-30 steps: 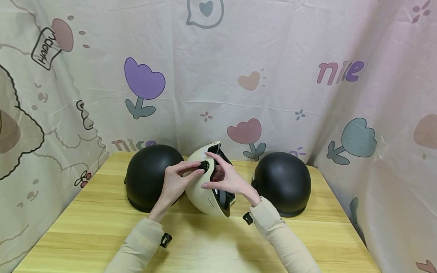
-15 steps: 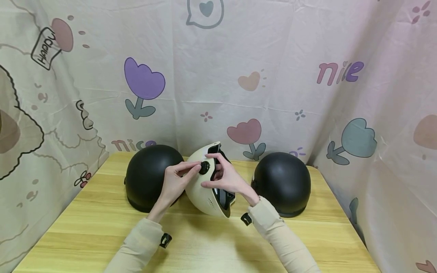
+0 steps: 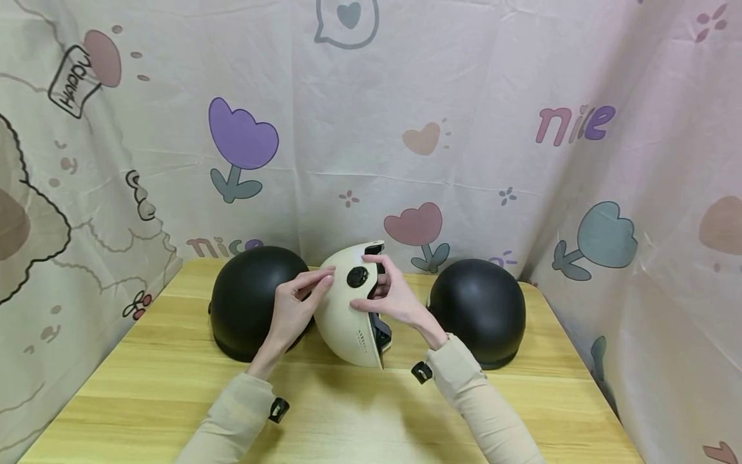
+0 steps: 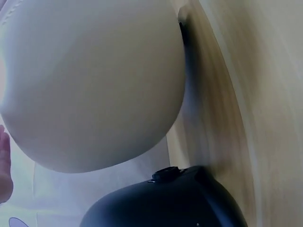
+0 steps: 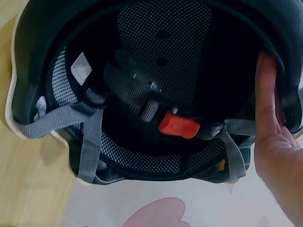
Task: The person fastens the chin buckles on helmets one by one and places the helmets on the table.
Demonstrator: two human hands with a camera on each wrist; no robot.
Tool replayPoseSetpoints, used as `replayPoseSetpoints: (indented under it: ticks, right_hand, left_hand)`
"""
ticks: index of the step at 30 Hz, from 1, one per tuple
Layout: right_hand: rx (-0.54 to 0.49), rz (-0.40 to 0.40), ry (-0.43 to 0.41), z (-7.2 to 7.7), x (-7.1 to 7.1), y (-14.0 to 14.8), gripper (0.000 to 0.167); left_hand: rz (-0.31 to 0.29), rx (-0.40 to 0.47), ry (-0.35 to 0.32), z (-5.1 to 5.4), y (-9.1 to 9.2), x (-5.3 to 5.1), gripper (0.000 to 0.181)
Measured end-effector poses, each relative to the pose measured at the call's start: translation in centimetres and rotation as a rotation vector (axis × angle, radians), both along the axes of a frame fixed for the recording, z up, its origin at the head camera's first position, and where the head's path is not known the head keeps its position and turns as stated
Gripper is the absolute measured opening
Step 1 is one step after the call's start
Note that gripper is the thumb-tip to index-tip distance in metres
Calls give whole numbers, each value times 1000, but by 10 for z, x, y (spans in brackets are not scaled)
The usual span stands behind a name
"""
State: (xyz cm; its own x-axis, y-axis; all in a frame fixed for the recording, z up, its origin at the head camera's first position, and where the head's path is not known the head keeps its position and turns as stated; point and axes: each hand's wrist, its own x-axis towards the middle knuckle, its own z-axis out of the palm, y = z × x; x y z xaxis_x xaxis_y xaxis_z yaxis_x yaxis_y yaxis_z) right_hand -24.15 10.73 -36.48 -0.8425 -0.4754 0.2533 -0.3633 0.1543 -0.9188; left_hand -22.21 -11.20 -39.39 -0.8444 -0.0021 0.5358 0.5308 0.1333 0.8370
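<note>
A cream helmet (image 3: pixel 339 316) is tipped on its side on the table, its opening turned right. The round black fitting (image 3: pixel 357 277) on its shell is uncovered. My right hand (image 3: pixel 397 298) grips the rim around that fitting; in the right wrist view its fingers (image 5: pixel 266 90) reach inside the helmet. My left hand (image 3: pixel 295 309) is by the shell, left of the fitting, fingertips close together and nothing visible between them; whether they touch the shell is unclear. The right wrist view shows the dark padded liner (image 5: pixel 163 28), grey straps (image 5: pixel 90 146) and a red buckle part (image 5: pixel 179 125).
A black helmet (image 3: pixel 249 303) stands just left of the cream one, partly behind my left hand. Another black helmet (image 3: pixel 480 312) stands to the right. All rest on a wooden table (image 3: pixel 348 412) before a printed cloth (image 3: pixel 348 129).
My left fingers have come off the black fitting and moved slightly left. The cream helmet has turned a little, so its fitting shows fully and its opening faces further right; my right hand moved with it.
</note>
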Motion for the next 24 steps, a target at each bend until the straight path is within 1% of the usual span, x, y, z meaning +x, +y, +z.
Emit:
replayPoseSetpoints:
  ticks: [3, 6, 10, 13, 18, 24]
  right_hand:
    - [-42, -4, -40, 0, -1, 2, 82]
    - [-71, -14, -53, 1, -1, 3, 83]
    - [-92, -55, -64, 0, -1, 3, 83]
    - [-119, -77, -86, -1, -2, 3, 82]
    - [-188, -86, -121, -1, -2, 3, 82]
    - [-239, -105, -148, -4, -2, 2, 83]
  left_hand:
    - [-2, 14, -4, -2, -3, -1, 27]
    - [-4, 19, -5, -3, -4, -1, 29]
    - [-3, 28, -4, -3, -5, 1, 31]
    - [-2, 43, 10, -4, -7, 2, 31]
    - [-10, 61, 42, -5, -9, 2, 29]
    - [-22, 64, 49, -5, -11, 2, 29]
